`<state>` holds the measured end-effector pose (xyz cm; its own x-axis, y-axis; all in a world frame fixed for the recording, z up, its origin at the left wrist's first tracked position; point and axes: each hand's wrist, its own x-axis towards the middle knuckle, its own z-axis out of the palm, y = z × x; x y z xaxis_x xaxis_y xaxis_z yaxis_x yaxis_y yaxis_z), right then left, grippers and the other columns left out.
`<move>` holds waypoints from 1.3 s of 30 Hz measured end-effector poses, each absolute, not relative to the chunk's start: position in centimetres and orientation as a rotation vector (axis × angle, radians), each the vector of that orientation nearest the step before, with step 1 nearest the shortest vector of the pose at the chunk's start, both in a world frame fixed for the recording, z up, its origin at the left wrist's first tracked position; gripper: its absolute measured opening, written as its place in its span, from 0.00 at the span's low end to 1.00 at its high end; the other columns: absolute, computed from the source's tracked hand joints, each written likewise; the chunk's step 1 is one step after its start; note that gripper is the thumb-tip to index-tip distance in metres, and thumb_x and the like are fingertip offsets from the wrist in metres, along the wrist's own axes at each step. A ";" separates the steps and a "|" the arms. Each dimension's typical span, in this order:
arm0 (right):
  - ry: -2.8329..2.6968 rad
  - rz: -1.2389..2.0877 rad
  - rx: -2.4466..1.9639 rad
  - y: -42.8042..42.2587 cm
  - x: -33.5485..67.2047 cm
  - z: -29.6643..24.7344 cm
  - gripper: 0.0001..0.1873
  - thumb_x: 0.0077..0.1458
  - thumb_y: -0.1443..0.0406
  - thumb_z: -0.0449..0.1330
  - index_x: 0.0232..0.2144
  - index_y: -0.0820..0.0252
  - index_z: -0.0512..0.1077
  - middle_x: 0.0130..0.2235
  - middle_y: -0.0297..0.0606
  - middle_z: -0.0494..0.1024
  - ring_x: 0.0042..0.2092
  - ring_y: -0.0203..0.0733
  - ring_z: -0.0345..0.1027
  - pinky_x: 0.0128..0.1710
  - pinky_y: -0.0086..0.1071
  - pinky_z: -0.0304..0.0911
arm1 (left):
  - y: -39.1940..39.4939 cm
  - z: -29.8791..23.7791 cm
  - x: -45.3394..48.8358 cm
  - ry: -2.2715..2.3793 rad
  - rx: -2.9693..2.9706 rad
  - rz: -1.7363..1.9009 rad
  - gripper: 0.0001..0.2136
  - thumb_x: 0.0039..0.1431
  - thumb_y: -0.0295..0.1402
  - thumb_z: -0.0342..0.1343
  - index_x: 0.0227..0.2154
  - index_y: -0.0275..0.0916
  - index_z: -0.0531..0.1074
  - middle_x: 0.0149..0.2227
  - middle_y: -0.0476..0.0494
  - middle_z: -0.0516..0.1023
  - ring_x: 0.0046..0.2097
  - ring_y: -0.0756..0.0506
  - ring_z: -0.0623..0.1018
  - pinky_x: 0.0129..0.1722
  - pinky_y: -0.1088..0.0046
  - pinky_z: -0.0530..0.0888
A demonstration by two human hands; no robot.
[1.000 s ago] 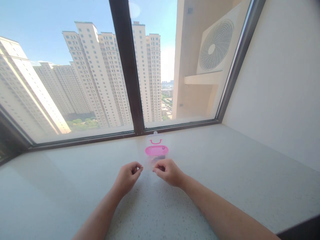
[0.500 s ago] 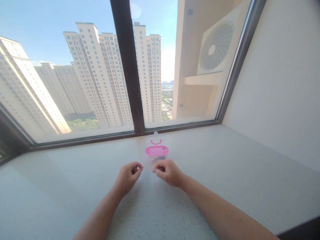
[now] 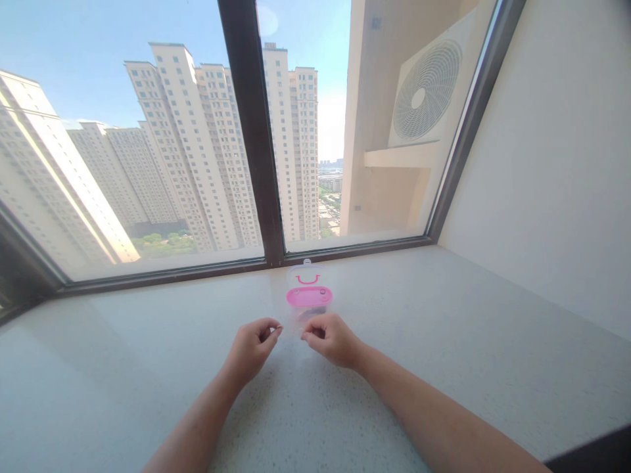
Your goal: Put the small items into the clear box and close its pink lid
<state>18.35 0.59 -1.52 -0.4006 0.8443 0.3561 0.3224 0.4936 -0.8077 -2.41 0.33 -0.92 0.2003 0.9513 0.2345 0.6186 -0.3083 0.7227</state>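
A small clear plastic box (image 3: 309, 299) with a pink inner tray and a raised clear lid (image 3: 307, 274) stands on the speckled white sill. Dark items show faintly through its wall, too blurred to name. My left hand (image 3: 253, 348) is closed in a pinch, left of the box and nearer to me. A tiny thing seems to sit at its fingertips, too small to name. In front of the box, my right hand (image 3: 331, 340) is also pinched closed and hides part of the wall. Whatever its fingertips hold cannot be made out. A small gap separates the two hands.
The stone sill (image 3: 424, 335) spreads out on both sides of my arms. Behind the box runs a dark window frame (image 3: 276, 257), with tall buildings outside. A white wall (image 3: 547, 164) rises on the right, and a dark edge (image 3: 596, 453) cuts the lower right corner.
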 end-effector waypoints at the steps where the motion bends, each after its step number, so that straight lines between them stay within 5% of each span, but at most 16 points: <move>1: -1.949 0.837 -0.964 0.6 18.3 -1.5 0.08 0.47 0.70 0.56 0.18 0.64 0.67 0.18 0.27 0.58 0.21 0.29 0.49 0.21 0.24 0.44 | 0.3 -0.9 -2.4 1.461 2.005 0.922 0.14 0.56 0.42 0.50 0.29 0.35 0.74 0.16 0.56 0.57 0.21 0.51 0.59 0.23 0.77 0.56; 39: -1.972 0.824 -0.961 0.5 18.3 -1.4 0.09 0.48 0.70 0.57 0.18 0.64 0.68 0.18 0.27 0.59 0.21 0.29 0.49 0.21 0.25 0.45 | 0.0 -0.5 -2.3 1.462 2.031 0.931 0.13 0.56 0.41 0.50 0.26 0.37 0.71 0.17 0.56 0.57 0.21 0.52 0.60 0.23 0.77 0.56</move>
